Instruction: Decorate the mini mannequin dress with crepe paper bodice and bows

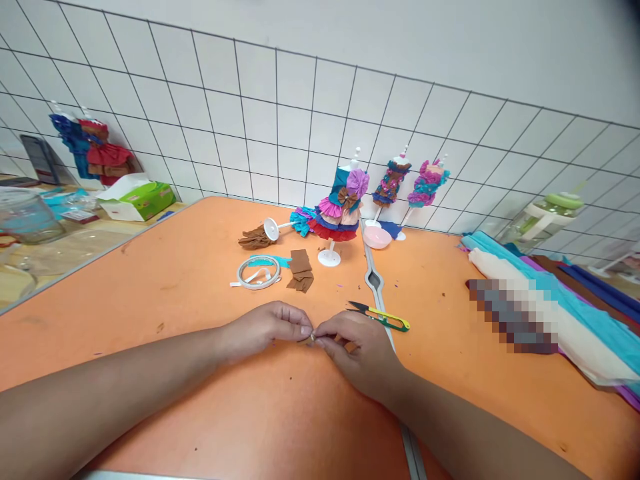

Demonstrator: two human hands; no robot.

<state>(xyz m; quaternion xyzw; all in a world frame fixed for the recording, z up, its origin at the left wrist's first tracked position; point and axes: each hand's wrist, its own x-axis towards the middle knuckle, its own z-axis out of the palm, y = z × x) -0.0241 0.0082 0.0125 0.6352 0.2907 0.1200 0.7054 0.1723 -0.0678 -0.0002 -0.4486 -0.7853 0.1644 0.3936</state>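
Above the front middle of the orange table, my left hand (265, 328) and my right hand (365, 350) meet fingertip to fingertip. Both pinch a small piece of brown crepe paper (305, 341), mostly covered by the fingers. Yellow-green thread snips (387, 317) with dark blades lie just beyond my right hand. Cut pieces of brown crepe paper (300, 272) lie stacked beyond the fingertips. To their left is a roll of tape (241, 277) with a loose white strip, partly over a turquoise paper strip (283, 262).
A small dress form in a ruffled paper dress (341, 217) stands behind, with another lying beside it. A pink bowl (377, 237) and more dressed forms (393, 181) are near the tiled wall. Coloured paper rolls (560, 300) lie right; a tissue pack (145, 200) sits left.
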